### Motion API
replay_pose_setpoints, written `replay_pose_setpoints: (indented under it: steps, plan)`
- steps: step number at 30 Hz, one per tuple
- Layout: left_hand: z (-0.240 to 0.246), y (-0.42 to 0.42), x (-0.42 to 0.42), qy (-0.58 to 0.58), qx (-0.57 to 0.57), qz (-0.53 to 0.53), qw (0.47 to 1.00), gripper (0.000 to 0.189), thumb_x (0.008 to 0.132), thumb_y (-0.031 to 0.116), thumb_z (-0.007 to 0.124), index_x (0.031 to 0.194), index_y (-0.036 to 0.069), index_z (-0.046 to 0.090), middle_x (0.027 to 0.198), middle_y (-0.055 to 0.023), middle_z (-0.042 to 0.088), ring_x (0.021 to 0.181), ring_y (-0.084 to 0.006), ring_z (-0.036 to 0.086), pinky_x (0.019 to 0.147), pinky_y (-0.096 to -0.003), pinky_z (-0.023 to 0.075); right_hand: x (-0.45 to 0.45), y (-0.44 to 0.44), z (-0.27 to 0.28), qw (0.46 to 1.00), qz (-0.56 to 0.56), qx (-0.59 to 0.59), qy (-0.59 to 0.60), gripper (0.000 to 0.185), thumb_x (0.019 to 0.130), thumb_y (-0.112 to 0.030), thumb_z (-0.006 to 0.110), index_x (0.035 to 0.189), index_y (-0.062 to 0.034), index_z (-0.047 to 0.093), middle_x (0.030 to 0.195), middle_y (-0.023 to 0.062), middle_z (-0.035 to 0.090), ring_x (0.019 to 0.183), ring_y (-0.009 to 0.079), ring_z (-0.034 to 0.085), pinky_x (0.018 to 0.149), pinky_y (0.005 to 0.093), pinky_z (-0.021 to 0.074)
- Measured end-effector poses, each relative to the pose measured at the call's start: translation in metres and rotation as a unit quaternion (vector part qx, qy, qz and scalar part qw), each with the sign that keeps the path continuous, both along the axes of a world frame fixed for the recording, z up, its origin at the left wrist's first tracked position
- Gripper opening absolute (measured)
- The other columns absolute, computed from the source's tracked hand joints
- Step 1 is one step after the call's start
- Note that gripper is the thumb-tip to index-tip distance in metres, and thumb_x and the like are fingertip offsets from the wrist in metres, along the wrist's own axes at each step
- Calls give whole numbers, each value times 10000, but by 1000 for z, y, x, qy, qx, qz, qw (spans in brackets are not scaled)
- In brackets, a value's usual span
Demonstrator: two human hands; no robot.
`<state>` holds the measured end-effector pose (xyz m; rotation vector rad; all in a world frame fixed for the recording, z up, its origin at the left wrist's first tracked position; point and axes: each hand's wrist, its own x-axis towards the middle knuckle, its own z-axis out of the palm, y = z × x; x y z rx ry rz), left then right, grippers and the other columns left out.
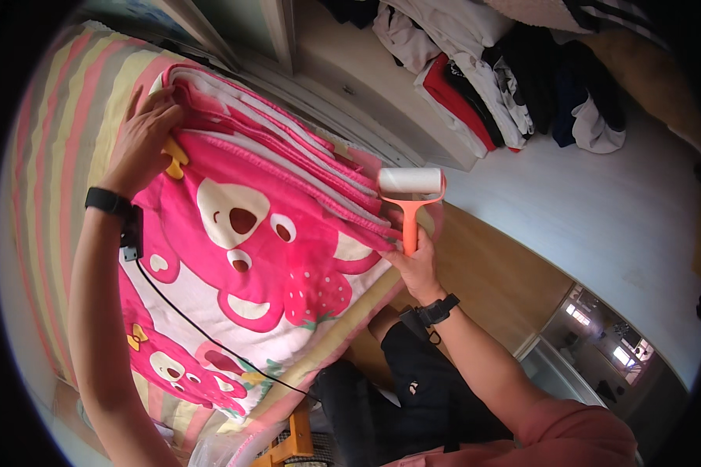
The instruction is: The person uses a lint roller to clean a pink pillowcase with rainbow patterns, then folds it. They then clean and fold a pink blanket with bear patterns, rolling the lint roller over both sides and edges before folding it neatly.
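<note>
A pink and white plush blanket [304,257] with cartoon bear faces lies in folded layers on a bed with a striped sheet [64,134]. At its far left corner, my left hand [146,125] grips the folded edge, fingertips over the top layer. My right hand [417,262] is closed around the orange handle of a lint roller [410,181], whose white roll points away from me. The same hand is at the blanket's right corner, its fingers partly hidden behind the handle and fabric. Both wrists wear black straps, and a black cable runs from the left one across the blanket.
Piled clothes [473,87] lie on a pale surface [561,192] at the upper right. A sliding door frame [280,35] stands beyond the bed. Near my legs are an orange wooden piece [299,435], clear plastic [216,449] and, lower right, a reflective panel [596,344].
</note>
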<state>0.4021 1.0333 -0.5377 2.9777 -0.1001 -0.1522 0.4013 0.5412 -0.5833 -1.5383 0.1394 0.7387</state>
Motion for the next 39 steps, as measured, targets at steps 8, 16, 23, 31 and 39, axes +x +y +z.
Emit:
replay_pose_setpoints:
  steps: [8, 16, 23, 31, 39]
  plan:
    - [9, 18, -27, -23, 48, 54, 997, 238, 729, -32, 674, 950, 53, 693, 1247, -88, 637, 1238, -312, 576, 1255, -496, 245, -18, 7, 19, 992, 21, -90, -91, 571, 769, -104, 903, 1239, -9, 593, 1127, 32, 549, 955, 96, 548, 771, 242, 504]
    - [-8, 40, -40, 13, -170, 183, 968, 640, 779, -72, 727, 1378, 122, 610, 1572, -129, 431, 1434, -310, 453, 1192, -466, 372, -25, 13, -10, 997, -27, -64, -22, 706, 801, -176, 906, 1344, -44, 476, 1192, 23, 532, 1085, 139, 564, 931, 303, 521]
    - [-21, 31, -42, 1, -515, 281, 810, 968, 857, 1, 774, 1640, 150, 226, 1452, -145, 529, 1295, -216, 553, 1088, -389, 471, -23, 13, -4, 994, -83, 6, 67, 489, 870, -7, 794, 1298, -20, 558, 1188, 31, 638, 1049, 128, 625, 925, 281, 522]
    - [-52, 44, -51, 7, -479, 313, 820, 201, 980, 183, 695, 1106, 27, 671, 961, -7, 711, 858, -109, 673, 789, -289, 549, -23, 25, -7, 983, -122, -18, 139, 398, 892, 3, 768, 1244, -44, 588, 1082, -7, 633, 933, 81, 601, 827, 244, 502]
    - [3, 141, -149, -94, -550, 386, 735, 528, 1058, 350, 581, 1482, 55, 468, 1396, -83, 599, 1202, -190, 628, 1018, -331, 527, -34, 37, 60, 990, 24, -94, -104, 378, 754, -49, 841, 1076, -20, 645, 915, 19, 647, 824, 125, 611, 754, 290, 513]
